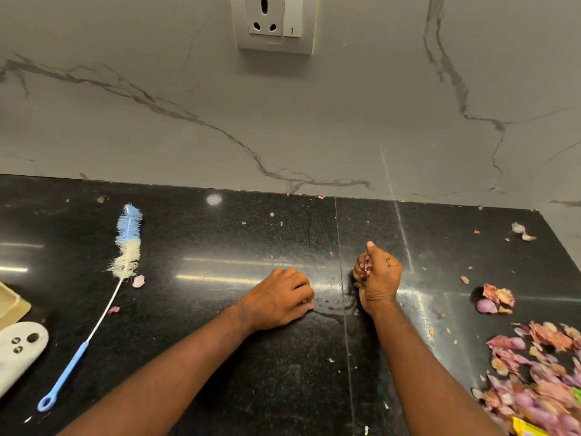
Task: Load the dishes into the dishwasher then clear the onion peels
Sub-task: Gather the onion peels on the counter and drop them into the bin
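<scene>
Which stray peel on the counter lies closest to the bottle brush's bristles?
The pale pink peel, right beside the white bristles of the bottle brush. The smaller pink peel lies lower, beside the wire stem; the big pile is far right.
</scene>
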`<act>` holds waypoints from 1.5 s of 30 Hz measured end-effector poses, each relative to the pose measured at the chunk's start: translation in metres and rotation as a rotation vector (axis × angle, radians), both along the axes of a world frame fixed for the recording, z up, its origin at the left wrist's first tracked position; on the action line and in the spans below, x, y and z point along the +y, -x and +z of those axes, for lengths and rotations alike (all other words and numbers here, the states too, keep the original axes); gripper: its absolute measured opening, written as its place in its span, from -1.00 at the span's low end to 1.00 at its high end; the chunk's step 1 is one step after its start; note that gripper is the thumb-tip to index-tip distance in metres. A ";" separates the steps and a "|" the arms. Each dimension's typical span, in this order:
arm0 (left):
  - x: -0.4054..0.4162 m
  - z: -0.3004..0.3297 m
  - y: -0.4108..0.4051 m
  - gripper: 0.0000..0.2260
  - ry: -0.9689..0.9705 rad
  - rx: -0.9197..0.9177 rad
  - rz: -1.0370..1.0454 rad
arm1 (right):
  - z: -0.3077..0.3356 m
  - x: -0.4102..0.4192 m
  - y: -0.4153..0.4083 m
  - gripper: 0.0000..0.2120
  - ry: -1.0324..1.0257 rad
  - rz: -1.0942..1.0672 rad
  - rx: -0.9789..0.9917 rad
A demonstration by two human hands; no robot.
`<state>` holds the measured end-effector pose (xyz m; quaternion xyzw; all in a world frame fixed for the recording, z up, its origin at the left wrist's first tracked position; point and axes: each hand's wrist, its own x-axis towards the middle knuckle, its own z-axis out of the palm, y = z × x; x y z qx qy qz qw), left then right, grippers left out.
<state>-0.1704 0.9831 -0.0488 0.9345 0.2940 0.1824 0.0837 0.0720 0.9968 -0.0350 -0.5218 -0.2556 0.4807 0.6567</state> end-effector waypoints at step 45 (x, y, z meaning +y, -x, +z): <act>-0.236 0.070 0.107 -0.70 0.969 -2.001 1.487 | 0.071 -0.217 0.296 -0.72 0.232 0.654 0.740</act>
